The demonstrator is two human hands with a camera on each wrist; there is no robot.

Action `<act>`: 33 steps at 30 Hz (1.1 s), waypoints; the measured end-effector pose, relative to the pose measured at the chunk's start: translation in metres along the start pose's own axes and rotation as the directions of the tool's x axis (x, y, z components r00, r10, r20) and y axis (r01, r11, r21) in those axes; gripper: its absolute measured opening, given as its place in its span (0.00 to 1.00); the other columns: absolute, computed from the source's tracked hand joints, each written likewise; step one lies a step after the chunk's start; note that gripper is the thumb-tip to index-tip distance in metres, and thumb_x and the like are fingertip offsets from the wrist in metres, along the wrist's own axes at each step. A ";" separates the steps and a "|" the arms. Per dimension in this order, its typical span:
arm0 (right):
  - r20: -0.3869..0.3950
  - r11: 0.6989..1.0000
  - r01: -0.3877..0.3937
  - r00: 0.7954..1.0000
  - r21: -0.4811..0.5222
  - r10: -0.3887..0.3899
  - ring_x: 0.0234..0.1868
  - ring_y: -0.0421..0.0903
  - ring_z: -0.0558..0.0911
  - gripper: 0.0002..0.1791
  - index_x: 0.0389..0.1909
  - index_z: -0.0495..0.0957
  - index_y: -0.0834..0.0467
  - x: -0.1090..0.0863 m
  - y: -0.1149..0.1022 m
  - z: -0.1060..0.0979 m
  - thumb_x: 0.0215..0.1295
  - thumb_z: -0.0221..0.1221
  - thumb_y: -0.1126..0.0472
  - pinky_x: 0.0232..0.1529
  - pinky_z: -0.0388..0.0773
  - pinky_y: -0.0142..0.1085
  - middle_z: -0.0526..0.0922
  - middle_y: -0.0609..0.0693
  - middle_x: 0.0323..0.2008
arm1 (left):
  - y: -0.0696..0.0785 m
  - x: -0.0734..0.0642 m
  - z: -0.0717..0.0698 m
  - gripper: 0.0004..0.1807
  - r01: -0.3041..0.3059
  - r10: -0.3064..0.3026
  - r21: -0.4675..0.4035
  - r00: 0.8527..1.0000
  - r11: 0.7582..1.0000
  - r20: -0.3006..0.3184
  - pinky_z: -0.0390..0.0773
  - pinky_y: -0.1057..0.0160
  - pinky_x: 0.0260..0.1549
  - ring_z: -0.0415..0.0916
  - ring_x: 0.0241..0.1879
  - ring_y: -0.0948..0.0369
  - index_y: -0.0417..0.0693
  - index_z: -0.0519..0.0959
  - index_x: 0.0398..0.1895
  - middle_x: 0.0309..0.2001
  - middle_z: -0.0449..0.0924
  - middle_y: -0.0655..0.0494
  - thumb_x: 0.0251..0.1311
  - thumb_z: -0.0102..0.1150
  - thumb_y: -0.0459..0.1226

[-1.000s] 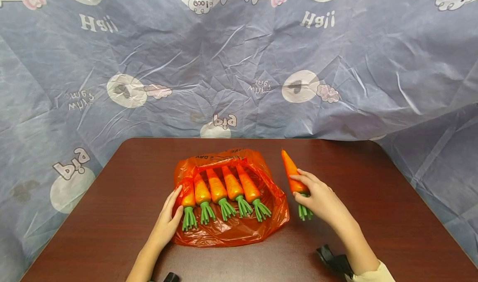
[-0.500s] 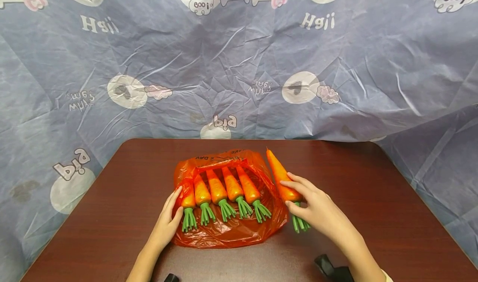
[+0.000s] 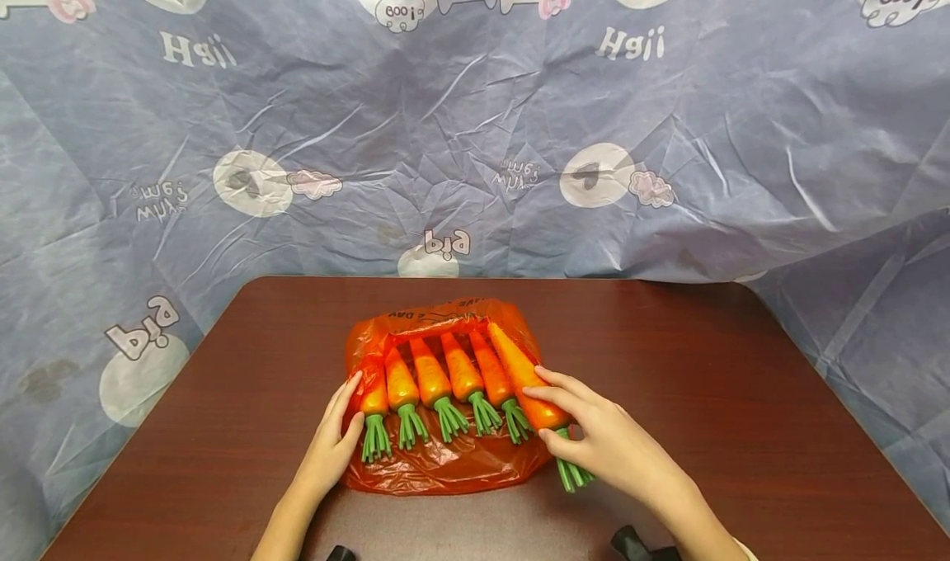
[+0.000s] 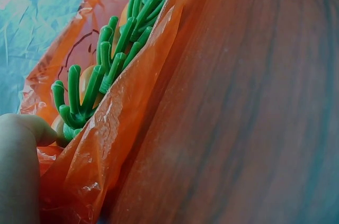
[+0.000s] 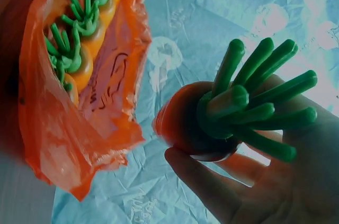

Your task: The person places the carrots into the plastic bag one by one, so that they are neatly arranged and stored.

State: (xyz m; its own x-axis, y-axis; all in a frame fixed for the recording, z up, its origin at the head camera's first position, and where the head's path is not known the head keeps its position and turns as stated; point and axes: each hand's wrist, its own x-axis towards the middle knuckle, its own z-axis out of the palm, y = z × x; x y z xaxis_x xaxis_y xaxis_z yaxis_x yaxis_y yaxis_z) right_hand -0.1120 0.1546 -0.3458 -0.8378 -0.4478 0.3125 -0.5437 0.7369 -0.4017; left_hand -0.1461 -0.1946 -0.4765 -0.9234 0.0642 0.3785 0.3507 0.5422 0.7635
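Note:
A red-orange plastic bag [image 3: 445, 474] lies on the table with its mouth facing me. Several toy carrots [image 3: 430, 371] sit side by side in it, green tops toward me. My left hand [image 3: 334, 437] holds the bag's left edge beside the leftmost carrot; in the left wrist view its thumb [image 4: 37, 128] bends over the rim. My right hand [image 3: 604, 429] grips another toy carrot [image 3: 530, 384] near its thick end, its tip pointing away and left. That carrot overlaps the bag's right side in the head view. The right wrist view shows its green top [image 5: 254, 102] close up.
The dark red-brown table [image 3: 690, 363] extends to both sides and behind the bag. A printed blue-grey cloth [image 3: 460, 115] hangs behind the table's far edge. Black wrist straps [image 3: 638, 544] show at the bottom.
My right hand has carried its carrot leftward, from beside the bag to over the bag's right side, next to the rightmost carrot. My left hand has stayed in place.

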 end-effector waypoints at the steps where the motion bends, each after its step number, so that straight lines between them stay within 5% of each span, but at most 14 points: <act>1: 0.011 1.000 -0.001 1.000 0.002 0.001 0.33 0.32 0.74 0.24 0.53 0.74 0.44 0.000 -0.001 0.001 0.52 0.62 0.58 0.34 0.71 0.27 0.71 0.46 0.60 | 0.000 0.000 0.000 0.30 -0.001 0.001 -0.004 1.000 1.000 -0.001 0.44 0.85 0.56 0.52 0.64 0.57 0.53 0.56 0.68 0.66 0.57 0.46 0.63 0.49 0.34; 9: 0.090 1.000 -0.020 0.996 -0.002 0.020 0.38 0.38 0.74 0.23 0.52 0.75 0.45 0.004 -0.005 0.019 0.52 0.60 0.58 0.33 0.69 0.29 0.71 0.44 0.60 | 0.000 -0.002 0.001 0.29 -0.012 0.012 -0.014 1.000 1.000 0.002 0.43 0.89 0.54 0.50 0.64 0.62 0.52 0.56 0.68 0.66 0.57 0.45 0.63 0.48 0.33; 16: 0.159 0.998 -0.065 0.985 0.014 0.062 0.50 0.48 0.78 0.23 0.54 0.75 0.48 0.020 -0.006 0.038 0.54 0.59 0.57 0.42 0.75 0.43 0.70 0.48 0.60 | -0.002 0.001 -0.001 0.29 0.011 -0.011 0.003 1.000 1.000 0.012 0.43 0.84 0.57 0.52 0.65 0.49 0.54 0.55 0.69 0.67 0.56 0.45 0.64 0.47 0.35; 24: 0.166 0.996 -0.088 0.982 -0.007 0.088 0.49 0.52 0.78 0.23 0.54 0.75 0.51 0.043 -0.001 0.056 0.53 0.60 0.58 0.38 0.76 0.44 0.70 0.52 0.60 | -0.004 0.001 0.001 0.29 0.002 -0.002 0.004 1.000 1.000 0.009 0.42 0.86 0.56 0.52 0.64 0.48 0.53 0.55 0.69 0.66 0.56 0.44 0.64 0.47 0.34; 29: 0.166 0.994 -0.104 0.980 -0.046 0.110 0.56 0.54 0.73 0.23 0.54 0.75 0.50 0.055 0.002 0.065 0.53 0.60 0.58 0.45 0.75 0.49 0.70 0.52 0.61 | -0.002 0.001 0.000 0.30 0.024 -0.024 0.028 1.000 0.999 0.015 0.53 0.62 0.64 0.52 0.64 0.48 0.54 0.55 0.69 0.67 0.56 0.44 0.64 0.47 0.35; 33: 0.168 0.991 -0.103 0.979 -0.083 0.116 0.57 0.54 0.73 0.23 0.54 0.75 0.51 0.066 0.002 0.070 0.54 0.60 0.58 0.47 0.74 0.51 0.69 0.53 0.61 | -0.001 0.001 -0.001 0.30 0.025 -0.025 0.013 0.999 1.000 0.022 0.55 0.39 0.58 0.52 0.64 0.46 0.53 0.54 0.69 0.67 0.55 0.42 0.64 0.48 0.34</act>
State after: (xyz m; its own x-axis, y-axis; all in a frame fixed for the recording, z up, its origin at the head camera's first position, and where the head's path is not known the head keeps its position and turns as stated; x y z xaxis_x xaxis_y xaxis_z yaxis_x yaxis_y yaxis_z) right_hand -0.1724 0.0911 -0.3862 -0.8915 -0.4382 0.1147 -0.4485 0.8185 -0.3590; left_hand -0.1474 -0.1958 -0.4764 -0.9352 0.0693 0.3473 0.3256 0.5542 0.7661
